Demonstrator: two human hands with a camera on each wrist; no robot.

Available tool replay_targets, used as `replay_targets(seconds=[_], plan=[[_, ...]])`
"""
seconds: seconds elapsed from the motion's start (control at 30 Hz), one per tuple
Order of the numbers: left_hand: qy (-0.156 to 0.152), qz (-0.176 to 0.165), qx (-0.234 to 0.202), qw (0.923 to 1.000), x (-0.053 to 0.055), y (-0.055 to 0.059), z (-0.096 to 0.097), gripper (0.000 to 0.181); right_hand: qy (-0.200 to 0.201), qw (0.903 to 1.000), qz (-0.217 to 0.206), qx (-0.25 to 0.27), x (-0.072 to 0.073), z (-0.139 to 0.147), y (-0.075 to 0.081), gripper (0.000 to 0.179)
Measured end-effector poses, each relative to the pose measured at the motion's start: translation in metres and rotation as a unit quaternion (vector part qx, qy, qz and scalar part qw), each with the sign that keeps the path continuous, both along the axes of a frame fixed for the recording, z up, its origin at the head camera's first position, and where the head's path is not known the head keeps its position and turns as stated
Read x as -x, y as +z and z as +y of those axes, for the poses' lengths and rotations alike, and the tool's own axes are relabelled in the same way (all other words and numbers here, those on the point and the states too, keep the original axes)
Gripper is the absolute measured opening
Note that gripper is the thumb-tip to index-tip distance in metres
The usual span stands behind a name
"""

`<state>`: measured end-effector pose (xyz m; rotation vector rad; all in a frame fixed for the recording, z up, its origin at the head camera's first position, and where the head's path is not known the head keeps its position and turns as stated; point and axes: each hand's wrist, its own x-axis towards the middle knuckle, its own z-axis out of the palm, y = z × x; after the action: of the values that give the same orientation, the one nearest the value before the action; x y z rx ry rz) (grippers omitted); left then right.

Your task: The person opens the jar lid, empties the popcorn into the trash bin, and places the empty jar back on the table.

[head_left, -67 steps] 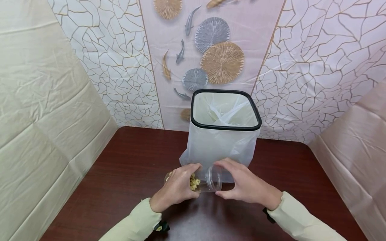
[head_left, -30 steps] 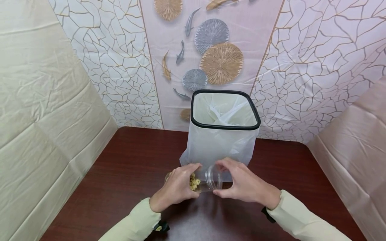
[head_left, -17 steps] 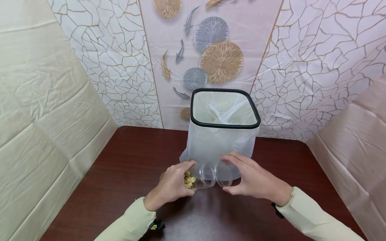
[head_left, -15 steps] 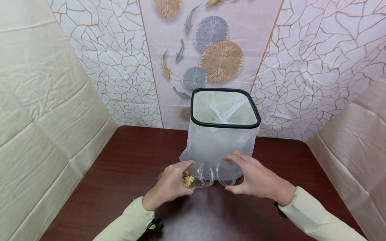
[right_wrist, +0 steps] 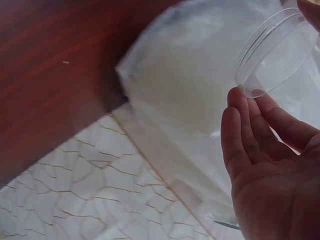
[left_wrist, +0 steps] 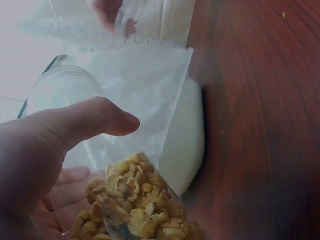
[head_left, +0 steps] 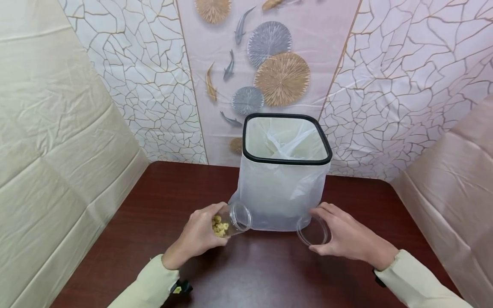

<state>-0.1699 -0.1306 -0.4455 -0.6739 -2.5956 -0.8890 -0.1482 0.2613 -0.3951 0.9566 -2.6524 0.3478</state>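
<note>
My left hand (head_left: 198, 231) grips a clear plastic jar (head_left: 232, 222), tilted on its side with its open mouth toward the right. Popcorn (head_left: 219, 226) lies in the part of the jar near my palm; the left wrist view shows the caramel-coloured popcorn (left_wrist: 142, 200) up close. With my right hand (head_left: 348, 235) I pinch a clear round lid (head_left: 313, 231) by its rim between thumb and fingers. Lid and jar are well apart, both in front of the bin. In the right wrist view the fingertips press against the edge of the lid (right_wrist: 275, 52).
A white bin (head_left: 283, 192) with a black rim and a translucent plastic liner stands at the back of the dark red-brown table (head_left: 254, 273). Patterned cloth hangs behind it. A small crumb (left_wrist: 284, 15) lies on the table in the left wrist view.
The lid has come off the jar's mouth. My right hand has moved right with the lid, and my left hand has moved left with the jar, its mouth now turned more toward the head camera.
</note>
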Motion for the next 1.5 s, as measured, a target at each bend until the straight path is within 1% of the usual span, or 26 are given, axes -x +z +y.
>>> replay_targets(seconds=[0.1,0.17,0.27,0.37,0.43,0.53,0.67,0.8,0.9,0.97,1.03,1.07,1.13,1.23,1.3,1.5], plan=[[0.011,-0.001,-0.002,0.9999,0.0,-0.002,-0.008,0.078,-0.002,0.9999,-0.008,-0.012,-0.003,0.006,-0.014,0.073],[0.017,-0.001,0.001,0.9999,0.0,-0.003,-0.012,0.079,-0.008,0.9993,-0.028,-0.023,-0.006,0.01,-0.023,0.072],[0.023,-0.001,0.008,0.9997,0.0,-0.004,-0.016,0.081,-0.027,0.9951,-0.083,-0.046,-0.011,0.014,-0.036,0.073],[0.024,-0.001,0.011,0.9996,0.0,-0.005,-0.018,0.081,-0.044,0.9862,-0.146,-0.065,-0.015,0.017,-0.048,0.078],[0.024,-0.001,0.011,0.9996,-0.001,-0.005,-0.019,0.08,-0.05,0.9816,-0.17,-0.072,-0.017,0.019,-0.056,0.08],[0.025,0.003,0.012,0.9996,-0.001,-0.005,-0.021,0.079,-0.047,0.9803,-0.175,-0.078,-0.02,0.021,-0.065,0.081],[0.026,0.006,0.013,0.9996,-0.001,-0.006,-0.023,0.079,-0.042,0.9824,-0.16,-0.086,-0.022,0.023,-0.074,0.081],[0.03,0.0,0.005,0.9995,-0.001,-0.006,-0.025,0.081,-0.038,0.9828,-0.156,-0.092,-0.024,0.024,-0.08,0.078],[0.034,-0.003,0.0,0.9994,0.0,-0.005,-0.028,0.081,-0.039,0.9803,-0.17,-0.093,-0.024,0.026,-0.08,0.083],[0.036,-0.003,-0.002,0.9994,0.002,-0.003,-0.031,0.081,-0.047,0.9772,-0.187,-0.09,-0.024,0.026,-0.076,0.089],[0.037,-0.002,-0.002,0.9993,0.005,0.001,-0.034,0.08,-0.057,0.975,-0.197,-0.086,-0.023,0.028,-0.07,0.094],[0.038,-0.001,-0.001,0.9993,0.007,0.004,-0.036,0.08,-0.063,0.975,-0.197,-0.082,-0.022,0.029,-0.065,0.096],[0.038,0.004,0.0,0.9993,0.011,0.01,-0.039,0.08,-0.073,0.9777,-0.183,-0.072,-0.018,0.033,-0.053,0.096],[0.036,0.011,0.003,0.9993,0.018,0.022,-0.044,0.08,-0.087,0.9836,-0.146,-0.06,-0.01,0.038,-0.03,0.092],[0.035,0.016,0.008,0.9992,0.024,0.032,-0.047,0.079,-0.096,0.9852,-0.13,-0.056,-0.004,0.041,-0.013,0.089],[0.027,0.024,0.022,0.9991,0.043,0.067,-0.053,0.078,-0.126,0.9842,-0.112,-0.054,0.013,0.05,0.044,0.087]])
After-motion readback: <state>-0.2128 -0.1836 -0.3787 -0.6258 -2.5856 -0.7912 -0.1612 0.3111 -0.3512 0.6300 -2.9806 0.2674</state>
